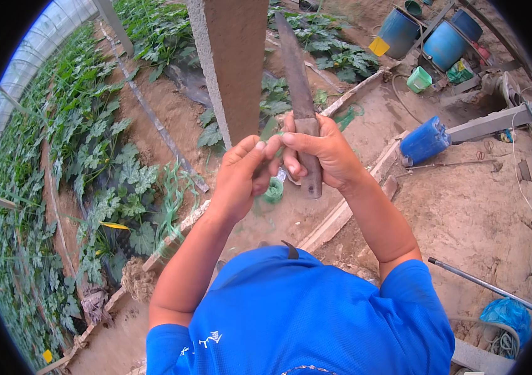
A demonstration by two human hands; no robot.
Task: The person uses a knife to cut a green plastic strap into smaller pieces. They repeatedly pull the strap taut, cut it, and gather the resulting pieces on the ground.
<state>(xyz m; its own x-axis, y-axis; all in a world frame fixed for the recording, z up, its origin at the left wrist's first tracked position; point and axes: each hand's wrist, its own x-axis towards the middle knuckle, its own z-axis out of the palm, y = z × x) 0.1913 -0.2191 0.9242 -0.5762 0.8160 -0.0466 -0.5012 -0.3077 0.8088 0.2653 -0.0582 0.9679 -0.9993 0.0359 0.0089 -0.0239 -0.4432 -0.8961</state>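
A long knife [294, 65] with a dark, worn blade points up and away, its wooden handle [311, 164] in my right hand [329, 150]. My left hand [242, 173] pinches a piece of green plastic twine [269, 130] between thumb and fingers. Fingertips of both hands meet beside the handle, where part of the twine is hidden. On the ground below them lies a coil of green twine [273, 190]. A concrete post [237, 70] stands just beyond my hands.
Leafy plants [101, 131] fill the beds at left, with loose green twine [174, 197] hanging at their edge. Low concrete curbs [331, 225] flank the path. To the right are a blue jerrycan [425, 140], blue barrels [444, 44], a metal pipe [481, 283] and a blue plastic bag [507, 318].
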